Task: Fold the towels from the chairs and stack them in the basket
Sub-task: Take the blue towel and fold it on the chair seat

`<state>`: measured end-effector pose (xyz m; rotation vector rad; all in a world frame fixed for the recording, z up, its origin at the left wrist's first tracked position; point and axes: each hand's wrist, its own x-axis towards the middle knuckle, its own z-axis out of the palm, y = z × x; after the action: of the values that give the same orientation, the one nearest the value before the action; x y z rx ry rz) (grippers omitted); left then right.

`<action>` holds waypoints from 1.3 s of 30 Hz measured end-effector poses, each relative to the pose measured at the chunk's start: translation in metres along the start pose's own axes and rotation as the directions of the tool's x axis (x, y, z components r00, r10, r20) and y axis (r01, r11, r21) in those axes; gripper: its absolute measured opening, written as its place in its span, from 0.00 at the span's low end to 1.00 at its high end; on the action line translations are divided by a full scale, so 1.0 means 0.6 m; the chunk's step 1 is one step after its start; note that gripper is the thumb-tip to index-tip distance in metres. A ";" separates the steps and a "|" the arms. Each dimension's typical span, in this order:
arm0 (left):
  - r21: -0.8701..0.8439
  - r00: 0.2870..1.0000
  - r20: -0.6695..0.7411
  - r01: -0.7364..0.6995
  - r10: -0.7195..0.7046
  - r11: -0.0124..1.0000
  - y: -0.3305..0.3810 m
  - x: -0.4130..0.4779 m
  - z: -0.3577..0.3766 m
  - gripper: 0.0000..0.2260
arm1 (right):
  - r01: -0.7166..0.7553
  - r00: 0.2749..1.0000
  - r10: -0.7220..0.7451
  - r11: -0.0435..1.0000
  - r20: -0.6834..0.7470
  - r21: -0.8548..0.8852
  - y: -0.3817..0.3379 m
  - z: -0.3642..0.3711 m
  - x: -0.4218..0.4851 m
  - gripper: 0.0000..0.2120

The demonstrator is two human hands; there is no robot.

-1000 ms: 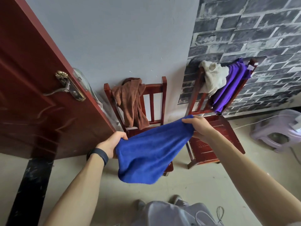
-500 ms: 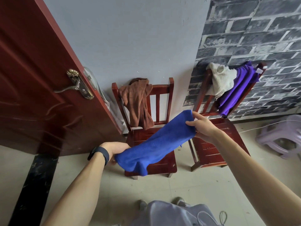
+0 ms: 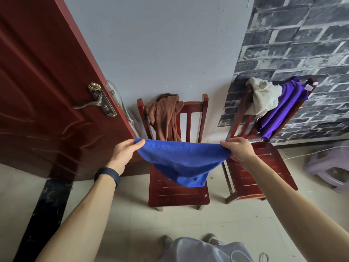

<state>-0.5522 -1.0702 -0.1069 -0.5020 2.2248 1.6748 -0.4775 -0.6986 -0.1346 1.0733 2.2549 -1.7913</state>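
Two chairs side by side at the wall, door (image 3: 47, 91) off to my left.
My left hand (image 3: 124, 152) and right hand (image 3: 239, 150) stretch the held towel (image 3: 181, 159) in front of the left chair (image 3: 179, 195), with a hanging towel (image 3: 164, 118) over its backrest. The right chair (image 3: 239, 184) has an inner towel (image 3: 264, 97) and an outer towel (image 3: 283, 108) side by side on its back, and there's a stool (image 3: 330, 167) further right.

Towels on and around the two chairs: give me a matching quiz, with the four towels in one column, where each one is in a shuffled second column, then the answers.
Column one
1. blue towel
2. brown towel
3. cream towel
4. purple towel

Column two
A. draped over the right part of the right chair back
B. held stretched between the left hand and the right hand
C. hanging over the left chair back
D. bunched on the left part of the right chair back

Pairs: 1-B, 2-C, 3-D, 4-A
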 end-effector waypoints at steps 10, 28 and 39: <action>-0.317 0.921 0.330 0.313 -0.206 0.895 0.022 -0.001 -0.009 0.08 | 0.058 0.998 -0.054 0.992 -0.037 0.116 -0.032 0.019 0.016 0.15; -0.364 0.985 0.002 0.160 -0.171 0.918 0.016 0.018 -0.014 0.09 | 0.032 0.999 -0.034 0.955 0.001 0.296 -0.029 0.037 0.033 0.16; -0.468 0.992 -0.012 0.103 -0.123 0.878 0.027 0.024 -0.030 0.14 | 0.011 1.000 -0.015 0.970 0.016 0.243 -0.053 0.050 0.029 0.25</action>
<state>-0.5730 -1.0849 -0.0947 -0.7697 1.7610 2.1554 -0.5186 -0.7194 -0.1259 1.0742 2.0763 -2.1170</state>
